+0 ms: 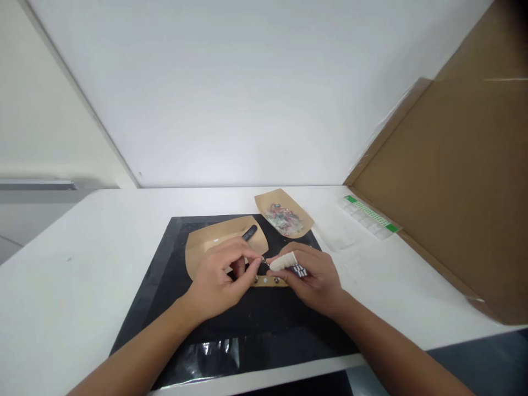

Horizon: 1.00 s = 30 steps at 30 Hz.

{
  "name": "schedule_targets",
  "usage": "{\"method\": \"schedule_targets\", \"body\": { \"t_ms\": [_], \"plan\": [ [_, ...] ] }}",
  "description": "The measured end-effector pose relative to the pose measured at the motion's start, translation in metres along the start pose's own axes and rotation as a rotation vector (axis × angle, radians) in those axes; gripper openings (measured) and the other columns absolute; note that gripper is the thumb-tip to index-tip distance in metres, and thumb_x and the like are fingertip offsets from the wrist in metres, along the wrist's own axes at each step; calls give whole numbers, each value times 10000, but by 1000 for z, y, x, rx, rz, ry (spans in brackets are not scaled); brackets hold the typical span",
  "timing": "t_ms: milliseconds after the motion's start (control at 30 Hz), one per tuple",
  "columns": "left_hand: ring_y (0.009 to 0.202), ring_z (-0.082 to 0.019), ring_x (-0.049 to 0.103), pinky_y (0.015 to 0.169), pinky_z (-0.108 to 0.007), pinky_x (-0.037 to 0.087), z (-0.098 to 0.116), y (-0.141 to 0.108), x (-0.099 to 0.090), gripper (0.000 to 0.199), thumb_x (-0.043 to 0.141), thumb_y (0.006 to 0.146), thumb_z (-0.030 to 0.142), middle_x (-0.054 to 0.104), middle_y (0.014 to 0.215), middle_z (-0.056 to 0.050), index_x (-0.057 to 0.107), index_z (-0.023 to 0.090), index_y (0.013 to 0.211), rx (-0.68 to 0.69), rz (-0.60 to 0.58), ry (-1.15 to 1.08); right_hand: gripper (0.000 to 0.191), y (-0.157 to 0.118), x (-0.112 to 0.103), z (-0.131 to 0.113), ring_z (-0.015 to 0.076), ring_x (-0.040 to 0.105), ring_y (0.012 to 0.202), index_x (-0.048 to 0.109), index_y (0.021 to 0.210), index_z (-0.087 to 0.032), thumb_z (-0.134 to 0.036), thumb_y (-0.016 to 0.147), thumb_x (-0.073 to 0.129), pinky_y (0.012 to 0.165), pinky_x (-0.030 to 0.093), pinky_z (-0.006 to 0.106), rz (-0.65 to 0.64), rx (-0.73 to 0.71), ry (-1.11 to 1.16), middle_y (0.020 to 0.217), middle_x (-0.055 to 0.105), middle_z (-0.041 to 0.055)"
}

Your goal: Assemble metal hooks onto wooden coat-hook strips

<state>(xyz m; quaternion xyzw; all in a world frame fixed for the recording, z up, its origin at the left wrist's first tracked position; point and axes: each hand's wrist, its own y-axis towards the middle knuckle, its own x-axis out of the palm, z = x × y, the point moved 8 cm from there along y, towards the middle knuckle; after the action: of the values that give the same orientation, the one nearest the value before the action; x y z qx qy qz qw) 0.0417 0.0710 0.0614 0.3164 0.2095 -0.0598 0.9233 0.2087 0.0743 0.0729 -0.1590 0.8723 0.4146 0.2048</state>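
My left hand [226, 269] is closed, thumb and fingertip pinched on a small shiny metal piece [264, 260] too tiny to identify. My right hand [311, 272] meets it from the other side, also closed, with a pale finger cot [284, 261] over one finger. What its fingertips grip is partly hidden, though the metal piece runs up to them. Beneath both hands lies a tan strip [270, 281] bearing small round metal parts. Small white rectangles [300, 270] show beside my right fingers; what they belong to is hidden.
A brown paper tray [196, 247] holds a black-handled tool [249, 232]. Behind it, another paper tray [260, 202] carries small clear packets [284, 220]. Both touch the black mat [165, 264]. A green-and-white clear plastic case [369, 216] sits against the cardboard panel [466, 192] on the right.
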Motion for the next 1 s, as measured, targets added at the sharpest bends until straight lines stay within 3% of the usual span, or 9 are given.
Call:
{"method": "schedule_targets", "body": {
  "t_ms": [200,433,600,800,1000],
  "plan": [
    [552,-100,542,565,-256,433,5,2,0,92,668,920,151,683,743,-25,743,176,873,63,-18,21,90,-2,1,1,160,724,828,730,979,-240,-171,933,765,738,585,275,-18,-11,-40,921,766,18],
    [534,-86,556,548,-242,439,4,2,0,94,667,911,139,662,744,-8,741,182,874,35,-22,6,39,-2,1,0,180,730,852,722,979,-249,-239,958,753,762,602,308,-27,7,-55,926,764,33],
    [545,-93,554,525,-230,427,7,4,-3,98,672,933,160,656,689,-12,767,175,912,52,-1,12,79,-2,0,-1,186,731,901,721,962,-259,-181,959,735,796,599,325,3,-8,-70,956,780,32],
    [569,-78,543,494,-199,428,7,0,-3,102,675,939,139,679,788,-30,765,170,976,86,24,48,96,-1,-1,0,181,741,906,726,950,-258,-168,975,705,805,597,327,19,4,-73,957,791,25],
    [690,-108,596,519,-193,491,4,-4,3,130,618,966,131,632,875,-42,712,178,1042,66,-29,50,100,0,-1,0,189,743,908,730,949,-264,-182,986,688,796,602,335,19,20,-74,962,790,32]
  ]
}}
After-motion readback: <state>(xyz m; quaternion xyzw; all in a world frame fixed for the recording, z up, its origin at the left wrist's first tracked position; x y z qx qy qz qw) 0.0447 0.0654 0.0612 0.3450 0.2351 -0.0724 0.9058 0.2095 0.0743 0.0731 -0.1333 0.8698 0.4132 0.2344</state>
